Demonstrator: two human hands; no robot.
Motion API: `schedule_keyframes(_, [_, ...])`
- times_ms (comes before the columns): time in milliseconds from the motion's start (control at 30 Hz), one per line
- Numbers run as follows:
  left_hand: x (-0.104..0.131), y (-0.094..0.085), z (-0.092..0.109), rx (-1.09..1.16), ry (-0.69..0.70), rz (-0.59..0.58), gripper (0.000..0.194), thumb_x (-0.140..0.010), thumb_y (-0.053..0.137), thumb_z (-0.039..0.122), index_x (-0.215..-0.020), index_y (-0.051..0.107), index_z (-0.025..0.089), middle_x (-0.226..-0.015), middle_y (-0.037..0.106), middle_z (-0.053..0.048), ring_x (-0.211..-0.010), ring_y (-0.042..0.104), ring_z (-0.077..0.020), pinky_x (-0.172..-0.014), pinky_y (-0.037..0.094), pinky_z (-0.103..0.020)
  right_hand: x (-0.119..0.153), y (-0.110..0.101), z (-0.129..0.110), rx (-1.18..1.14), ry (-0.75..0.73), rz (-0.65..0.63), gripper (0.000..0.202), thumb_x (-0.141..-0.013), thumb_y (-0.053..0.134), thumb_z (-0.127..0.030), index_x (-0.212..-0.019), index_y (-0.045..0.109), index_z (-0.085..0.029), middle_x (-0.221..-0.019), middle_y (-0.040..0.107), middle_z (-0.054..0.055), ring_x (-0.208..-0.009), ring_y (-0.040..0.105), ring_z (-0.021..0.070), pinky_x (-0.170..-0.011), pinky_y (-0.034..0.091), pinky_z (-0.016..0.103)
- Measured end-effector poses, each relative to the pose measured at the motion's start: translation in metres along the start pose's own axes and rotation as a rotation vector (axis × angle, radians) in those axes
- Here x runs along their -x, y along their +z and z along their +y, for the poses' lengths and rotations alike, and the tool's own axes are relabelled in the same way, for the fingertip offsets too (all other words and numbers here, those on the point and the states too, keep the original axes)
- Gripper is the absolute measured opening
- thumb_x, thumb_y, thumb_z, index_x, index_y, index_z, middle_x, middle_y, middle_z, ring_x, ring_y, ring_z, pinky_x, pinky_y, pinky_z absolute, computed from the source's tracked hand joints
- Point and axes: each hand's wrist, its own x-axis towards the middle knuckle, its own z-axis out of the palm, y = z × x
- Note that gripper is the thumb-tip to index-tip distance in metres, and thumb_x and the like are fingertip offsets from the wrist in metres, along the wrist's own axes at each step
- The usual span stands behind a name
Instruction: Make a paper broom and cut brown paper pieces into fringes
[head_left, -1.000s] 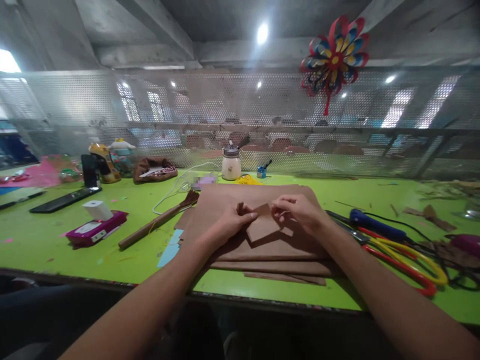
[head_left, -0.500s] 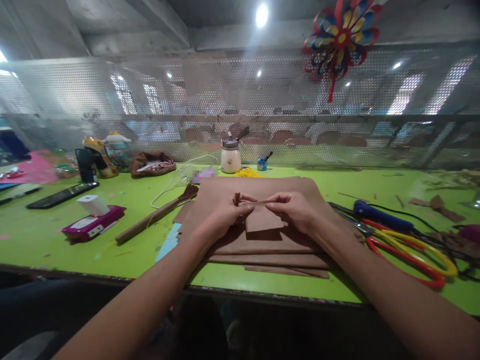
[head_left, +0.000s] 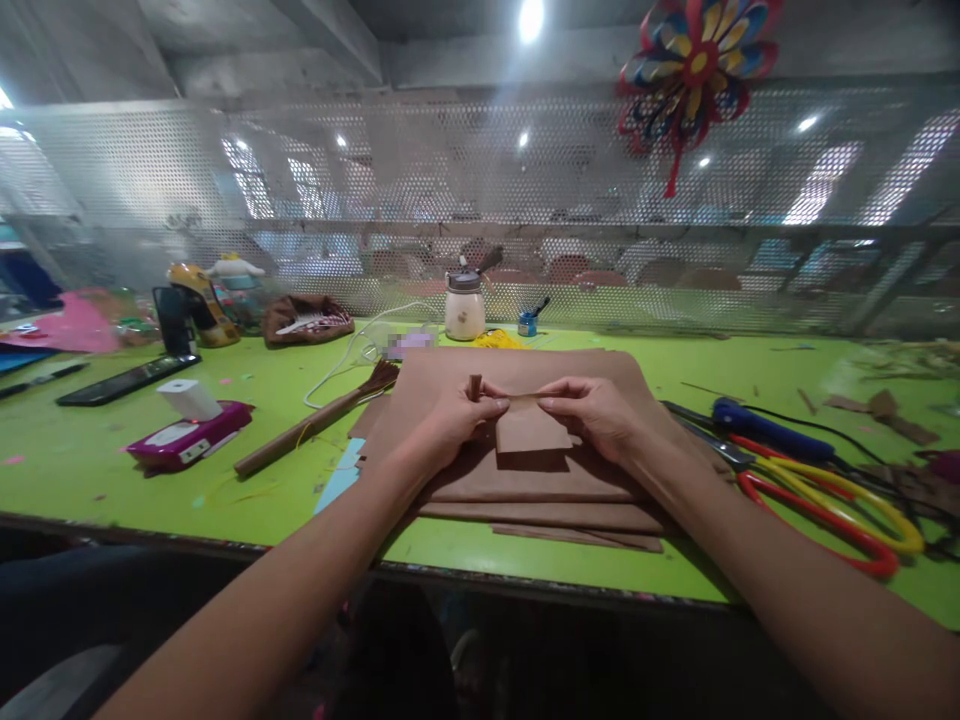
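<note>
From where I stand, the near edge of the green tabletop (head_left: 435,553) comes first, with a few loose brown strips (head_left: 577,537) just short of the hands, poking out by a stack of brown sheets (head_left: 465,484). Over that stack, the left hand (head_left: 461,415) and right hand (head_left: 592,408) are both pinched narrow, gripping the upper corners of a small brown piece (head_left: 532,430) that hangs between them; a dark brown strip (head_left: 475,386) pokes up at the left thumb. I'd judge the work barely begun: the piece is separate from the sheets and its top edge may be turned over, though I can't be sure, while the lower part looks flat and plain, so most of it seems left to do. Well left of the hands lies a rolled brown stick (head_left: 300,435) with a frayed end, which looks much further along, and beyond it a magenta box (head_left: 187,440). To the right, past the right wrist, sit scissors (head_left: 739,458) and a blue-handled tool (head_left: 772,428). Farther off, beyond both hands, stand a pale jar (head_left: 465,312) and a small blue pot (head_left: 528,323), before a perforated screen (head_left: 420,170)
</note>
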Motion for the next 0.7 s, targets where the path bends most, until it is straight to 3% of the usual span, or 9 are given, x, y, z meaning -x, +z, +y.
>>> schedule_keyframes(433, [0.0031,0.0014,0.0046,0.032,0.03,-0.048,0.023,-0.068,0.062,0.026,-0.088,0.056,0.015,-0.047,0.033,0.008,-0.037,0.026,-0.0026,-0.036,0.015,-0.017,-0.0004,-0.0004,-0.0007,-0.062,0.016,-0.012,0.023,-0.055,0.069,-0.02,-0.077,0.063,-0.013,-0.057,0.053,-0.003,-0.044,0.04,0.0039,-0.039,0.027,0.018])
schedule_keyframes(700, [0.0013,0.001,0.0018,0.048,0.039,-0.075,0.026,-0.071,0.059,0.027,-0.094,0.055,0.014,-0.049,0.034,0.008,-0.036,0.026,-0.0027,-0.035,0.016,-0.017,-0.0031,-0.0066,0.0014,-0.085,-0.024,-0.038,0.034,-0.062,0.063,-0.022,-0.095,0.062,-0.013,-0.05,0.045,-0.007,-0.037,0.03,0.0028,-0.035,0.018,0.018])
